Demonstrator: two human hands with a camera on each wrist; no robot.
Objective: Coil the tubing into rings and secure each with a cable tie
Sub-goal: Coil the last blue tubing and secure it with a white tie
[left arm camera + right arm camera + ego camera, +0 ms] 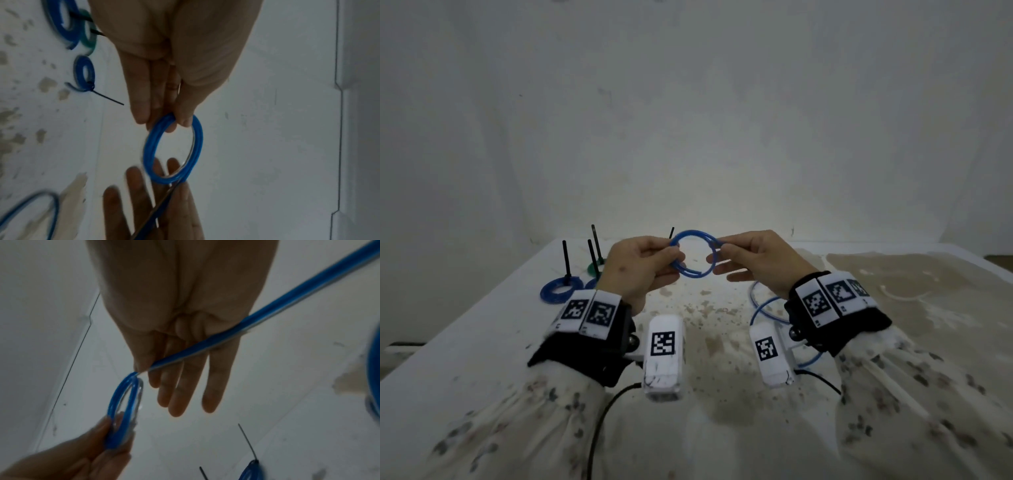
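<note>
Tubing [693, 254] is sitting as one blue multi-turn ring in the air between both hands, above the stained white table [482, 325]. Head view is showing the loose tail [763, 308] trailing down to the table under the right wrist; right wrist view is showing that tail [257, 318] crossing the palm, which head view is hiding. Left hand [635, 270] is pinching the ring's left side between thumb and curled fingers [141, 97]. Right hand [753, 262] is pinching the opposite side with thumb and index finger, the other fingers [179, 394] staying straight and spread. Left wrist view is giving the clearest look at the finished rings: three are lying on the table, two blue [84, 71] and one green [88, 37], with black cable ties [566, 260] sticking up.
</note>
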